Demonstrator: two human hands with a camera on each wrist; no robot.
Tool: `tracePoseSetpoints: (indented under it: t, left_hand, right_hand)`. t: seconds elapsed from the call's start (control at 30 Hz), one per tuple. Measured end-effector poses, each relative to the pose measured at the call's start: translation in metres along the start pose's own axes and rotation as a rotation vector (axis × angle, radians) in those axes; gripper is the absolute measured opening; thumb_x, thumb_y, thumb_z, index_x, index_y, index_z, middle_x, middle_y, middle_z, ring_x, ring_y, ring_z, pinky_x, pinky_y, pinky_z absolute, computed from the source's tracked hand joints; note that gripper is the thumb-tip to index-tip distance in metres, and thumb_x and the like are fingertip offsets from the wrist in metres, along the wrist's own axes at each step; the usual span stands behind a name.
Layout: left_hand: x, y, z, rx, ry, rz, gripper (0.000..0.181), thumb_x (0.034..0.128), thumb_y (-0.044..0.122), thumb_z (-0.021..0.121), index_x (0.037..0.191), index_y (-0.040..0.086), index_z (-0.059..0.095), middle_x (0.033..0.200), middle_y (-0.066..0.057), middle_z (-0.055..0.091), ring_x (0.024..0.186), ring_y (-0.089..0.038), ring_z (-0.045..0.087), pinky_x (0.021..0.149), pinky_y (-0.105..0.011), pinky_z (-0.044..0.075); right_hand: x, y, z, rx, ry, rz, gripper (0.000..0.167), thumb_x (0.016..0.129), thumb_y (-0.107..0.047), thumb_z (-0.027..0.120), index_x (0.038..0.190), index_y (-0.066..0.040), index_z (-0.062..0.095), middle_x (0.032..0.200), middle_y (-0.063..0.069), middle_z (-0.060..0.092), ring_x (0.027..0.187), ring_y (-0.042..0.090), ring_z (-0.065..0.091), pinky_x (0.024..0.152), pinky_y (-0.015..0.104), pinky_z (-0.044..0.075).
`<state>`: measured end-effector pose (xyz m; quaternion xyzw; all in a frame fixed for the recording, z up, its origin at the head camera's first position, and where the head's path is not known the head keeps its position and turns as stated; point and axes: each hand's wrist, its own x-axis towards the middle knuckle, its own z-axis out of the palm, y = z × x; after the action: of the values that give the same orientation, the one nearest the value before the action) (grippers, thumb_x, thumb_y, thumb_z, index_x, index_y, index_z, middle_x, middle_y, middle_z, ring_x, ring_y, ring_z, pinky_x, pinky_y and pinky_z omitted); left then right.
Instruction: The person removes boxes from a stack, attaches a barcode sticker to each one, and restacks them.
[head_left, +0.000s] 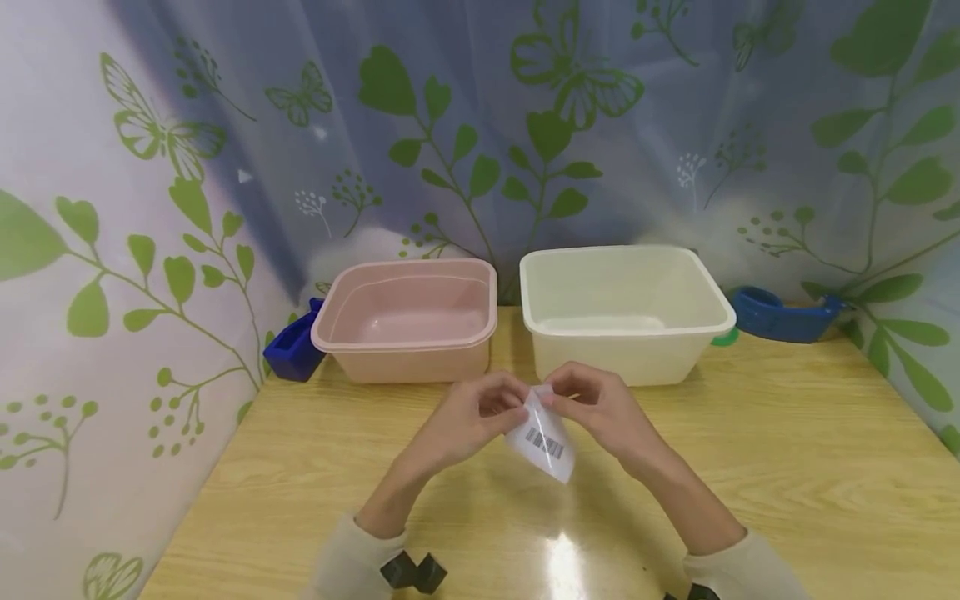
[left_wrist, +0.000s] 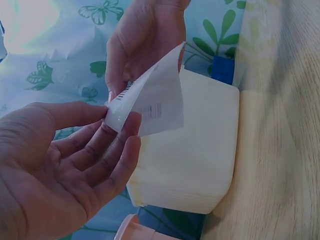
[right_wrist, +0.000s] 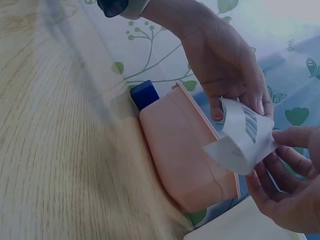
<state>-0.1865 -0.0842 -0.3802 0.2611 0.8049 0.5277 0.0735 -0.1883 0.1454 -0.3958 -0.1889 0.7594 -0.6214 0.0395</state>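
A small white sheet printed with a barcode (head_left: 542, 437) hangs between both hands over the wooden table (head_left: 315, 500). My left hand (head_left: 461, 417) pinches its upper left edge between thumb and fingers. At the upper right edge, my right hand (head_left: 603, 408) pinches it too, close to the left fingertips. The sheet (left_wrist: 155, 105) is bent over, and a second barcode patch shows faintly on its other face in the left wrist view. In the right wrist view the sheet (right_wrist: 245, 132) curls, its lower corner sticking out to the side. Whether it has separate layers, I cannot tell.
Beyond the hands stand a pink plastic basin (head_left: 412, 367) on the left and a cream one (head_left: 615, 358) on the right. A dark blue object (head_left: 294, 348) sits beside the pink basin. Right of the cream basin are a blue tape dispenser (head_left: 787, 321) and something green (head_left: 726, 337).
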Motion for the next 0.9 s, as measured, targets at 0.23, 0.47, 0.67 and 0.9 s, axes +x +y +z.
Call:
tracePoseSetpoints:
  t: [0.23, 0.47, 0.67, 0.9]
  left_hand:
    - [0.000, -0.001, -0.001, 0.036, -0.022, 0.005, 0.013, 0.0987, 0.006, 0.068, 0.112, 0.007, 0.069, 0.100, -0.003, 0.072, 0.092, -0.015, 0.069, 0.086, -0.033, 0.059]
    - [0.000, -0.002, -0.007, 0.084, -0.037, 0.026, 0.007, 0.0985, 0.006, 0.068, 0.106, 0.006, 0.068, 0.101, -0.005, 0.072, 0.093, -0.015, 0.069, 0.085, -0.034, 0.059]
    - [-0.001, -0.003, -0.012, 0.113, -0.019, 0.015, 0.006, 0.0976, 0.005, 0.068, 0.104, 0.007, 0.067, 0.101, -0.005, 0.072, 0.093, -0.015, 0.068, 0.085, -0.037, 0.059]
    - [0.000, -0.005, -0.015, 0.117, -0.008, -0.011, 0.006, 0.0971, 0.004, 0.068, 0.102, 0.007, 0.067, 0.101, -0.005, 0.072, 0.094, -0.015, 0.068, 0.086, -0.033, 0.058]
  right_hand:
    - [0.000, 0.002, -0.004, -0.001, 0.047, 0.015, 0.016, 0.099, -0.016, 0.071, 0.108, -0.002, 0.069, 0.103, 0.012, 0.072, 0.099, 0.026, 0.066, 0.091, 0.039, 0.054]
    - [0.002, 0.003, -0.009, 0.007, 0.072, 0.024, 0.017, 0.099, -0.012, 0.070, 0.108, 0.001, 0.067, 0.104, 0.014, 0.069, 0.098, 0.026, 0.066, 0.092, 0.039, 0.057]
    - [0.004, 0.004, -0.015, 0.036, 0.101, 0.039, 0.018, 0.098, -0.010, 0.070, 0.109, 0.003, 0.066, 0.103, 0.011, 0.069, 0.097, 0.025, 0.066, 0.091, 0.035, 0.058]
    - [0.002, 0.009, -0.026, 0.070, 0.128, 0.077, 0.022, 0.099, -0.011, 0.070, 0.112, 0.005, 0.064, 0.100, 0.006, 0.065, 0.097, 0.020, 0.065, 0.090, 0.035, 0.058]
